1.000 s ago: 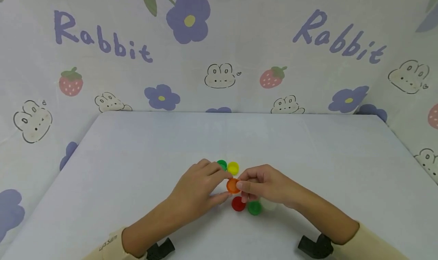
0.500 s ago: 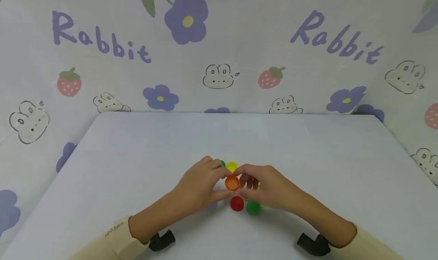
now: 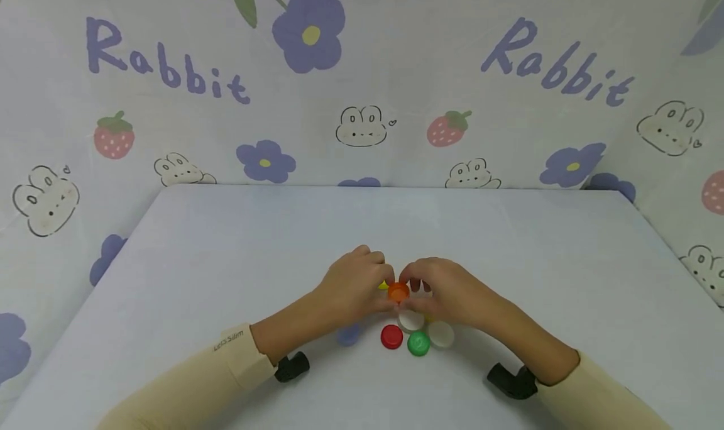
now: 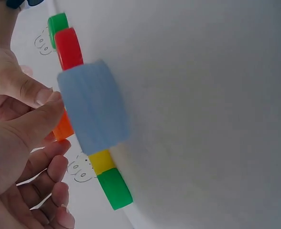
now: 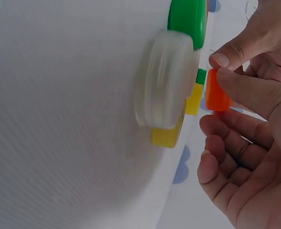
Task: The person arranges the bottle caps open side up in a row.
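Observation:
An orange bottle cap is off the table, its hollow side up in the head view. My left hand and my right hand pinch it together from both sides with thumbs and fingertips. The right wrist view has the same orange cap between the two thumbs and fingers. Below the hands lie a white cap, a red cap, a green cap and another white cap. A yellow cap is mostly hidden behind my left fingers.
A blue cap lies under my left forearm. Another yellow cap shows behind a white one in the right wrist view. A second green cap stands on the far side. A patterned cloth hangs behind the white table.
Both hands have moved away from me and slightly right with the orange cap. My right hand has taken hold beside the left. The white caps and the blue cap are now uncovered.

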`<state>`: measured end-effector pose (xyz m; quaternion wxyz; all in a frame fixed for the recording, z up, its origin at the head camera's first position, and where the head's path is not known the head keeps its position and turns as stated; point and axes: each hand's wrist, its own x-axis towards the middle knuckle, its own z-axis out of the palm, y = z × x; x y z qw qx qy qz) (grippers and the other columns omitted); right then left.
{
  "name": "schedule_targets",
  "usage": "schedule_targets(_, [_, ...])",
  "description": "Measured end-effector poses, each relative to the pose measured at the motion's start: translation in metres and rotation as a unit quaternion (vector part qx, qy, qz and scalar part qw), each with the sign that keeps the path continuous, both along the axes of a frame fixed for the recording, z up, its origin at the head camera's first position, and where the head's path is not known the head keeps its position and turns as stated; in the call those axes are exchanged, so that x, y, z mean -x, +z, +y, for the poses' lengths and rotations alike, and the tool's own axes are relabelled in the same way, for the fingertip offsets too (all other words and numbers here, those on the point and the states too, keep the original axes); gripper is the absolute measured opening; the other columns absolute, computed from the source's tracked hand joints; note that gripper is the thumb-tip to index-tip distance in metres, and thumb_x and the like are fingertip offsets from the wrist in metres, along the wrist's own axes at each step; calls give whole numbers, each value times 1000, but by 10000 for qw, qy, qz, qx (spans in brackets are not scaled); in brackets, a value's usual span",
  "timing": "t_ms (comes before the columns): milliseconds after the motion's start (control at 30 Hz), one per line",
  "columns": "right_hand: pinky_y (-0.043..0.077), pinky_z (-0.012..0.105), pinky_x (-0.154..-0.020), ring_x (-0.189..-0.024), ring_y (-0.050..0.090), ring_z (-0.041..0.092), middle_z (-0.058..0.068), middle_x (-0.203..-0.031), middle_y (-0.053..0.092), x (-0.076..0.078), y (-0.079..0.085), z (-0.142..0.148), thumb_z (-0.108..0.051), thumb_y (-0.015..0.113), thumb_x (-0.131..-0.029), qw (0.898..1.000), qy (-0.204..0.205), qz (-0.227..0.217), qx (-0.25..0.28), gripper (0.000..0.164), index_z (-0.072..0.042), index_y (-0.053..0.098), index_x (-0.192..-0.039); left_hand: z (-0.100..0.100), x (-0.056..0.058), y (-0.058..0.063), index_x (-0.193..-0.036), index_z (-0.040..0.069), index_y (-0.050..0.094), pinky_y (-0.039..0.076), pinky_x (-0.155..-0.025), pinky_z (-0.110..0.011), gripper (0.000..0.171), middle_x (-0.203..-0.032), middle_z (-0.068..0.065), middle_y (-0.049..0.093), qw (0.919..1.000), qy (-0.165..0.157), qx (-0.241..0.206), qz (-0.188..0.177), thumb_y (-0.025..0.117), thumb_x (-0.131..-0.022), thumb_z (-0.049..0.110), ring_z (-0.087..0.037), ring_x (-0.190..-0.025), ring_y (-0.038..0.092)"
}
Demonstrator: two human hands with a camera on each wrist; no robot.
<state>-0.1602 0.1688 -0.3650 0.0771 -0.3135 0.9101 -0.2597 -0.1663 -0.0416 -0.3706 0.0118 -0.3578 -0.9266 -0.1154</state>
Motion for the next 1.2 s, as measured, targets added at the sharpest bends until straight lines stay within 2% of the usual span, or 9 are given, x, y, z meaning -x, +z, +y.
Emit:
schedule_targets(233, [49,29,-70,-82,57,17,-6,-84,62,9,-4,-1,-17,84,-85,9995,-167,-44,-265,19,-10,74,-99,6,8,1,-106,14,78,43,-70,-23,34,-93,2,63,9993,166,144,-312,85,-84,39,-15,-85,49])
schedule_targets(400, [49,29,-68,-81,56,17,-4,-84,62,14,-6,-2,-19,85,-85,9985,-338,-139,-400,21,-9,73,-100,9,12,-1,-108,15,78,45,-72,-23,30,-96,1,64,9987,229,279,-371,84,-87,36,-16,-87,50])
schedule_targets(833, [49,28,-62,-76,56,16,-1,-83,63,20,-9,-7,-19,82,-87,9951,-613,-335,-701,25,-5,72,-105,14,18,-1,-110,15,76,44,-74,-24,31,-98,1,63,9972,409,579,-241,84,-87,35,-17,-88,50])
schedule_targets(1200, [49,29,-66,-74,56,17,-1,-80,63,26,-12,-6,-16,79,-88,9944,-697,-246,-754,23,-4,71,-106,16,24,-5,-117,14,74,46,-75,-24,37,-103,-1,64,9963,496,668,-204,80,-90,38,-17,-91,51])
